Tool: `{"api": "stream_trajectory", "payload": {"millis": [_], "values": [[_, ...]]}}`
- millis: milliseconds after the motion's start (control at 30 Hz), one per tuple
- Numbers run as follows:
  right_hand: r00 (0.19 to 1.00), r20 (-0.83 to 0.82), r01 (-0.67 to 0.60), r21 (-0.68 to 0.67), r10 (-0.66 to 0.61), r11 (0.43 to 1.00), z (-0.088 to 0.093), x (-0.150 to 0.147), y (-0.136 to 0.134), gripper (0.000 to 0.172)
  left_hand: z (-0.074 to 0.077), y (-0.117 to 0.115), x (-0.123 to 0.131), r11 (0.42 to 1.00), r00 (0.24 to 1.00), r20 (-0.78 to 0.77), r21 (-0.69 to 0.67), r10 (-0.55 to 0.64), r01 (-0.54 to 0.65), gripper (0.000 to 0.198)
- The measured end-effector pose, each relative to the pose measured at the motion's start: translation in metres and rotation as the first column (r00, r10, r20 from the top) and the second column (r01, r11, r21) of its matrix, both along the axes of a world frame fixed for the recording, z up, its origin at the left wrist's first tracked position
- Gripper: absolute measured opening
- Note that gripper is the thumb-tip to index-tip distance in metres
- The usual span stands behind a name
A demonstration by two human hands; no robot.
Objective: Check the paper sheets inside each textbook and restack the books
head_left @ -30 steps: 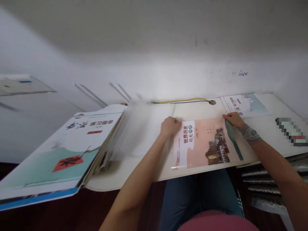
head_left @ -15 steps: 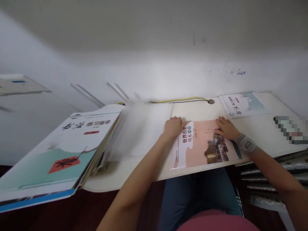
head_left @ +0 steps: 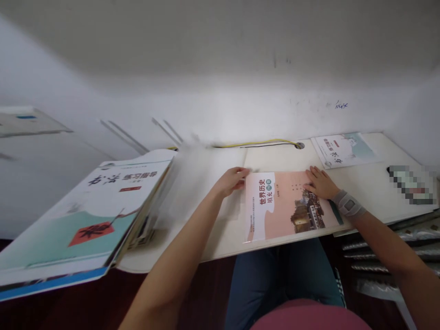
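A pink workbook (head_left: 285, 201) with Chinese print and a picture of buildings lies on the white table in front of me, with a glossy, clear edge along its lower left side. My right hand (head_left: 321, 182), wearing a grey wristband, rests flat on its upper right part with fingers spread. At the upper left corner of the workbook is my left hand (head_left: 232, 181), fingers bent and drawn together; anything between them is too small to make out. Under and left of that hand lies a translucent sheet (head_left: 202, 192).
A stack of books (head_left: 113, 201) with a green-and-white calligraphy cover stands at the left. A similar booklet (head_left: 345, 150) lies at the back right, near a pixelated phone-like object (head_left: 410, 185). A yellow cable (head_left: 254, 143) runs along the wall to a hole. Plastic-wrapped items (head_left: 381, 256) sit below right.
My left hand has slid left, off the workbook's face to its upper left corner, and its fingers have drawn together. My right hand stays on the workbook. The view has shifted slightly.
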State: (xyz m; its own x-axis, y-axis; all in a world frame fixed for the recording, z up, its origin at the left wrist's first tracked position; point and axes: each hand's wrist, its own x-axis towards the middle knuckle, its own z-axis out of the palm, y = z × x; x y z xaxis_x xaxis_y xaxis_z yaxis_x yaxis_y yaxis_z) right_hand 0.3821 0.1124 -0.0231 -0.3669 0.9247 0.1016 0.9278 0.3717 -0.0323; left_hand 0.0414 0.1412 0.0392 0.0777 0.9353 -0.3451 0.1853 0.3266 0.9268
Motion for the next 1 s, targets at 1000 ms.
{"api": "stream_trajectory", "payload": {"millis": [1000], "values": [[0.933, -0.33, 0.228, 0.227, -0.145, 0.947, -0.023, 0.081, -0.103, 0.034, -0.002, -0.011, 0.087, 0.987, 0.813, 0.559, -0.103, 0.161, -0.125, 0.016]]}}
